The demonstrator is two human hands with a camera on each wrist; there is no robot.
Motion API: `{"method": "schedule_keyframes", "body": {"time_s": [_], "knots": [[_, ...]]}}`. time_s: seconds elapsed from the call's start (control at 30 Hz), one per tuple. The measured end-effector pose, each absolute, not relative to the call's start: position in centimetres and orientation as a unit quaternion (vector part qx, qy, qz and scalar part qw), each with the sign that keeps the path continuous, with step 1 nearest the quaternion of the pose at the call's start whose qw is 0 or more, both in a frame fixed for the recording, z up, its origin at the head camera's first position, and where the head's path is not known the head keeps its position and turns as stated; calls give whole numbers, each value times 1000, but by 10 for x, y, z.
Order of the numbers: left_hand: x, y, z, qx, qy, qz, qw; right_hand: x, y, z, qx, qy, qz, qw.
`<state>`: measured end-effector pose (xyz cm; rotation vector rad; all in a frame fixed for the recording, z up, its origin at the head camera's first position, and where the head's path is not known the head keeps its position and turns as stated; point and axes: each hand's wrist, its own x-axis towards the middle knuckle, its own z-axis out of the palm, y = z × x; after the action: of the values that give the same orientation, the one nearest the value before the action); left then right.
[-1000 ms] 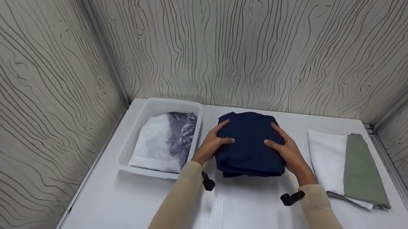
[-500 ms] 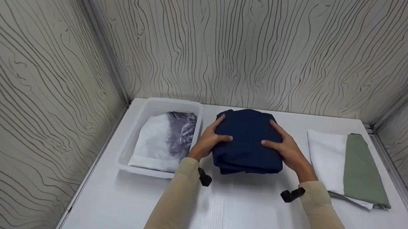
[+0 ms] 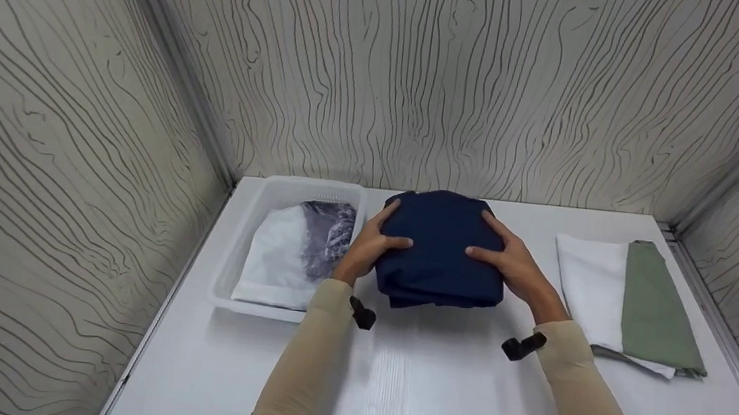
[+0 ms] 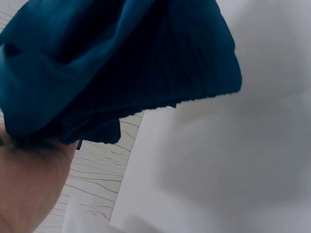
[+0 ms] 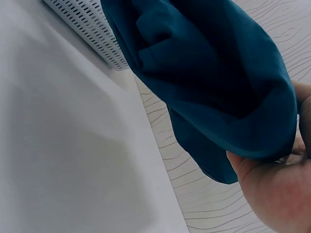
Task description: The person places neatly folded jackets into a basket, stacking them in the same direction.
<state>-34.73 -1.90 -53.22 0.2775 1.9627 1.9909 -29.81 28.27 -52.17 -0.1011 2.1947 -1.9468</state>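
Note:
A folded navy-blue cloth garment [image 3: 443,248] is held up over the white table between both hands. My left hand [image 3: 368,251] grips its left side, thumb on top and the other fingers mostly hidden beneath or behind it. On the opposite side my right hand [image 3: 516,266] grips it the same way. Both wrist views show the bundle's underside: its layered lower edge [image 4: 194,94] hangs above the table in the left one, and loose folds [image 5: 218,97] droop beside the palm in the right one. What kind of garment it is stays hidden by the folding.
A white plastic basket [image 3: 220,291] stands to the left, holding a folded white and grey-purple patterned cloth [image 3: 300,255]. To the right lies a folded white and green cloth [image 3: 661,310]. Wood-grain panels [image 3: 455,94] rise behind the white table [image 3: 433,390] and at both sides.
Both hands have carried the navy garment a little to the left and slightly farther away, toward the basket. The basket and the white and green cloth stay where they were.

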Motion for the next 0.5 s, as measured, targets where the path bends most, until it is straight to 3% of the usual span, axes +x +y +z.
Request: {"method": "schedule_keyframes", "body": {"time_s": [0.5], "knots": [[-352, -44, -521, 102, 700, 692, 144, -308, 260, -515, -50, 755, -648, 93]]}}
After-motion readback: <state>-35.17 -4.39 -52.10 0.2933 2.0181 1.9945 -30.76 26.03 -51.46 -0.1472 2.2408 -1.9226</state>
